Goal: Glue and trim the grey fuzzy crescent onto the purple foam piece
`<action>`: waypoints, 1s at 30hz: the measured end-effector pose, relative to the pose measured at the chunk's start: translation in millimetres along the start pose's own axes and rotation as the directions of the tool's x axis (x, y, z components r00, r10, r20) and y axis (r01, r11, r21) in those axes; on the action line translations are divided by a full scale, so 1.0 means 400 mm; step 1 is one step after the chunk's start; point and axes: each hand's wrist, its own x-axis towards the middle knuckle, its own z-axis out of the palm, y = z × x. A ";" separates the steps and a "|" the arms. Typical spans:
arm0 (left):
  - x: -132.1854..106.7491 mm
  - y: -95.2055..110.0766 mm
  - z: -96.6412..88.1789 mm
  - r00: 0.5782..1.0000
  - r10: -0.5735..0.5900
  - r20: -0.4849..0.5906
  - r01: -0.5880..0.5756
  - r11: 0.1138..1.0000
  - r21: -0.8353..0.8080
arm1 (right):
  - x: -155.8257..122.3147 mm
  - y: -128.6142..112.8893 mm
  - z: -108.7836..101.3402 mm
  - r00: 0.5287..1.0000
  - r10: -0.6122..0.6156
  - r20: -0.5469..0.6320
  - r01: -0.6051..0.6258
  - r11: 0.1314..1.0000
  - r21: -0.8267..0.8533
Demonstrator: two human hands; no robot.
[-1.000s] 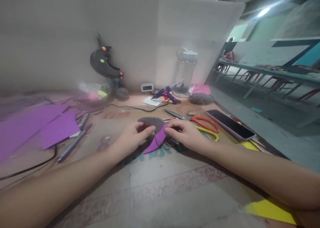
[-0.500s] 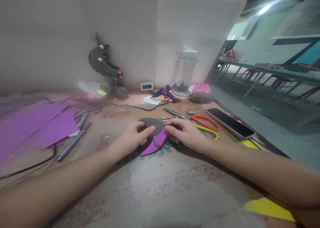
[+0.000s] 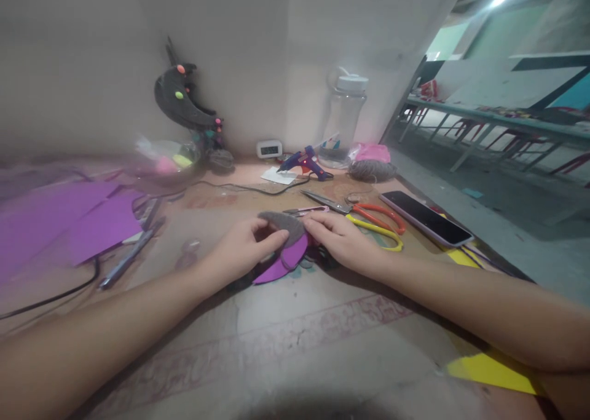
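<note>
Purple crescent [image 3: 295,249], part-wrapped in grey yarn [image 3: 289,224], sits pinched between left hand [image 3: 244,248] and right hand [image 3: 345,238] over the table [image 3: 350,358]. Orange-handled scissors [image 3: 357,209] and a yellow handle [image 3: 373,226] crowd the right hand; glue gun [image 3: 305,160] and bottle [image 3: 343,118] stand behind.

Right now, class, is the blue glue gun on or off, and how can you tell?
On, it appears: a red light glows on the glue gun. Whether it is hot, I cannot tell.
</note>
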 end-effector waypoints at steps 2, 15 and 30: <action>0.001 0.000 0.000 1.000 -0.031 0.001 0.031 0.999 -0.014 | 0.006 0.011 -0.014 0.997 0.013 -0.076 -0.012 1.000 0.005; 0.019 -0.002 -0.015 0.976 -0.092 -0.200 0.024 0.948 -0.318 | 0.045 0.075 -0.092 0.947 -0.283 -0.151 0.162 0.829 -0.535; -0.001 0.013 -0.003 0.996 0.012 -0.084 -0.018 0.997 -0.080 | 0.051 0.122 -0.073 0.931 -0.345 0.118 0.323 0.630 -0.706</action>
